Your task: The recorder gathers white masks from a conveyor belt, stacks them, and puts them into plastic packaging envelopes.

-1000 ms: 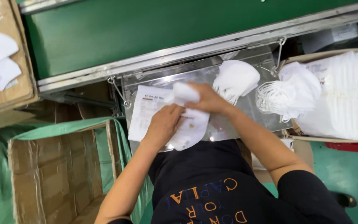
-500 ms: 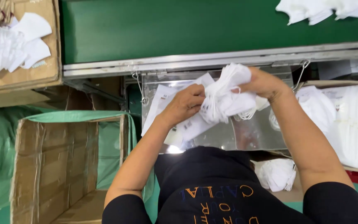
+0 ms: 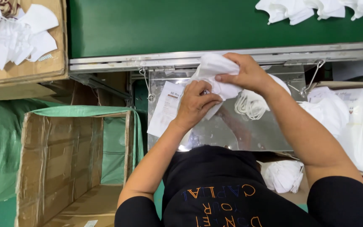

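Observation:
Both my hands hold a folded white face mask (image 3: pixel 214 72) over a shiny metal tray (image 3: pixel 232 130) that hangs by hooks from the rail of a green conveyor belt (image 3: pixel 190 25). My left hand (image 3: pixel 195 104) grips the mask's lower edge. My right hand (image 3: pixel 246 75) pinches its top side. A printed paper sheet (image 3: pixel 164 110) lies on the tray under my left hand. Another white mask with looped ear straps (image 3: pixel 251 103) lies on the tray below my right wrist.
An open cardboard box with a green liner (image 3: pixel 64 164) stands at lower left. A box of loose white masks (image 3: pixel 13 38) sits at upper left. Stacked white masks (image 3: pixel 358 122) lie at right, more masks (image 3: pixel 316 8) ride the belt, and a bundle (image 3: pixel 282 176) lies by my right elbow.
My hands lifted the mask from the tray toward the rail and folded it more tightly. The camera view shifted so the tray sits nearer the middle.

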